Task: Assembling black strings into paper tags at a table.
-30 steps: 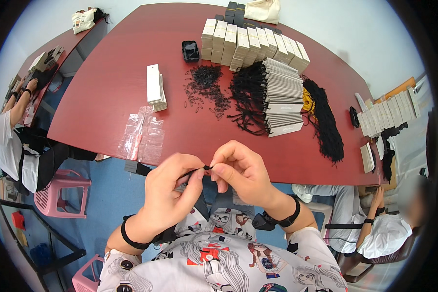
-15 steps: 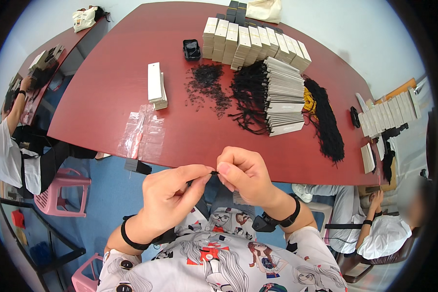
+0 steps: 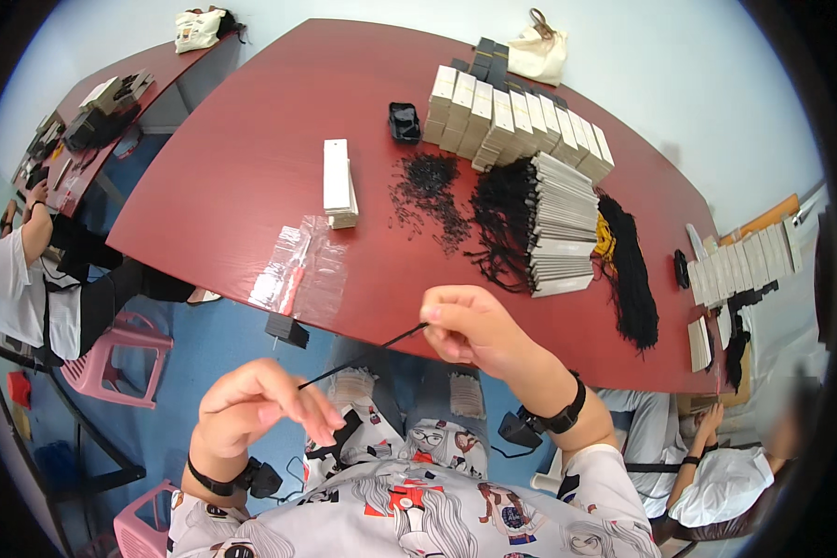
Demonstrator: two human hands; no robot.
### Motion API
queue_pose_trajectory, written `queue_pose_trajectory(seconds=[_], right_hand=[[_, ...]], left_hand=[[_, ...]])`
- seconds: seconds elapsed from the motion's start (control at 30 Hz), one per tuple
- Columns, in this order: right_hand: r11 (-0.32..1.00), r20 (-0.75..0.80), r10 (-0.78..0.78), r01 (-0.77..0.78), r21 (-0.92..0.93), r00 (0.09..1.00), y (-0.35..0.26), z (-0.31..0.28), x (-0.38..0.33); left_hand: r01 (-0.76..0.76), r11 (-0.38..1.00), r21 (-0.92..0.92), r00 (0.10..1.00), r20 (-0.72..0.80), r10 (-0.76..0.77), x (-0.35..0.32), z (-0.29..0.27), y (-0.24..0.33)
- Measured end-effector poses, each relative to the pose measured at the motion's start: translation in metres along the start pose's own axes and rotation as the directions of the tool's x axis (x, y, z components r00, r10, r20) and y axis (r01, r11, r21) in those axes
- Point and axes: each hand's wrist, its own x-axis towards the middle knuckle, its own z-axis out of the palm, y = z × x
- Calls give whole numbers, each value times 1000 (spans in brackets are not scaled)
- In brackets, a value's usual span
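A thin black cord [image 3: 363,354] is stretched on a slant between my two hands, in front of the table's near edge. My right hand [image 3: 474,327] pinches its upper end between thumb and fingertips. The lower end runs to my left hand [image 3: 262,406], whose fingers are curled around it; the exact grip is partly hidden. Beyond them on the table lie a small stack of white tags [image 3: 338,186], a scatter of small black clips [image 3: 430,197], and a fanned row of tags [image 3: 564,228] with black cords [image 3: 499,219] hanging off their left side.
Tall stacks of white tags [image 3: 502,121] stand at the back of the red table [image 3: 251,149], beside a black tray [image 3: 405,123]. A black cord bundle [image 3: 631,279] lies right. Clear plastic bags [image 3: 298,270] lie near the front edge. Other people sit left and right; a pink stool [image 3: 121,363] stands left.
My hands, which were together at a small black piece, have drawn apart. The left hand has moved down and left, stretching the cord out. The view has also shifted.
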Motion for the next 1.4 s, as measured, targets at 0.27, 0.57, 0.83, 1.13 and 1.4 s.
queue_pose_trajectory(seconds=[0.27, 0.57, 0.83, 1.13, 1.4], right_hand=[[-62, 23, -585, -17, -998, 811, -17, -6, 133], [-360, -165, -468, -358, -862, 868, -28, 15, 201], [-302, -115, -591, -351, -886, 798, -30, 12, 183], [786, -140, -189, 64, -615, 972, 29, 28, 93], [704, -129, -18, -79, -705, 992, 81, 57, 35]], left_hand=[[53, 895, 442, 899, -411, 150, -47, -5, 5], [499, 562, 660, 605, -729, 320, -105, -36, 10], [51, 865, 499, 607, -703, 370, -106, -59, -20], [67, 956, 285, 595, -781, 191, -103, -57, -41], [86, 960, 266, 698, -704, 132, -102, -60, -58]])
